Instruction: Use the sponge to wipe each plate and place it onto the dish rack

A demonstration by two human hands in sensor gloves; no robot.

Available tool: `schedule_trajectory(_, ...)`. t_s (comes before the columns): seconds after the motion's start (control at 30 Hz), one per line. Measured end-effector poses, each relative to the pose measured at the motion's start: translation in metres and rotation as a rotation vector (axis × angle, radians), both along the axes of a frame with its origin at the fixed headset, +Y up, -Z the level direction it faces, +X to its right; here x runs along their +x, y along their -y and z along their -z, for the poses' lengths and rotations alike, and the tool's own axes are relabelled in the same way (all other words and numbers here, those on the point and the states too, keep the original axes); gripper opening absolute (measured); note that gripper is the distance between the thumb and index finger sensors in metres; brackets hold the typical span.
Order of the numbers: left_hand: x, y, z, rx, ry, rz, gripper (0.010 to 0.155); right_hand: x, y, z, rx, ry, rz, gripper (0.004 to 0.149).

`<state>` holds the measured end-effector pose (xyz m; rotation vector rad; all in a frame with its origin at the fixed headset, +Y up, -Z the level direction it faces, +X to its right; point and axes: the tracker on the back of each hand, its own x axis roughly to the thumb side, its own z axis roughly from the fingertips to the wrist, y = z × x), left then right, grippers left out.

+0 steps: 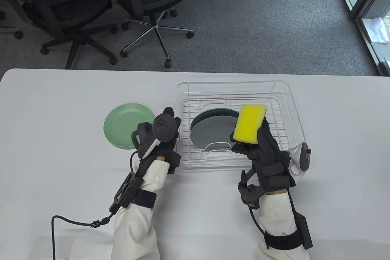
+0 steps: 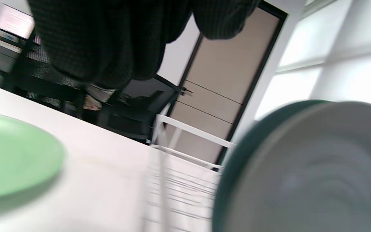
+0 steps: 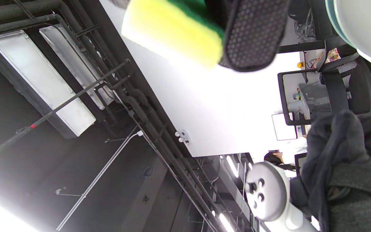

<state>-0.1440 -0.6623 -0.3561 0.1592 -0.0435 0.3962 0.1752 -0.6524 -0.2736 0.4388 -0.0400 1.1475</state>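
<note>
Two plates sit in the dish rack; green plate waits on the table. Right hand pinches the sponge, raised. Left hand near the green plate, grip unclear; next likely lift and wipe it.

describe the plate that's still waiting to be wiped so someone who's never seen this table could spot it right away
On the white table, find the white wire dish rack; the plate lies flat on the tabletop just left of it, beyond the left hand. It is the light green plate. The grey plate and dark teal plate stand on edge inside the rack.
</note>
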Motion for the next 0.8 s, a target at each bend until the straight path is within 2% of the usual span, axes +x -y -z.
schedule_trajectory(0.23,-0.06,0.021,0.0,-0.057,-0.172,0.063,0.066,0.001,0.0,0.001,0.004,0.002,-0.005,0.068)
schedule_trajectory(0.3,-0.074,0.028,0.0,-0.091,-0.209,0.037,0.067,0.001,0.0,0.001,0.001,0.004,-0.004,0.068)
schedule_trajectory(0.37,-0.088,0.037,0.001,-0.174,-0.227,-0.001,0.07,0.0,0.001,0.003,-0.004,0.001,-0.003,0.068)
schedule_trajectory(0.5,-0.106,0.051,0.003,-0.303,-0.29,-0.014,0.077,0.0,0.004,0.004,-0.016,0.0,-0.003,0.068)
schedule_trajectory(0.67,-0.123,0.063,0.004,-0.316,-0.437,-0.006,0.083,0.0,0.005,0.004,-0.021,-0.002,-0.008,0.067)
schedule_trajectory(0.8,-0.133,0.076,0.007,-0.385,-0.508,0.009,0.089,0.001,0.006,0.004,-0.028,0.001,-0.009,0.067)
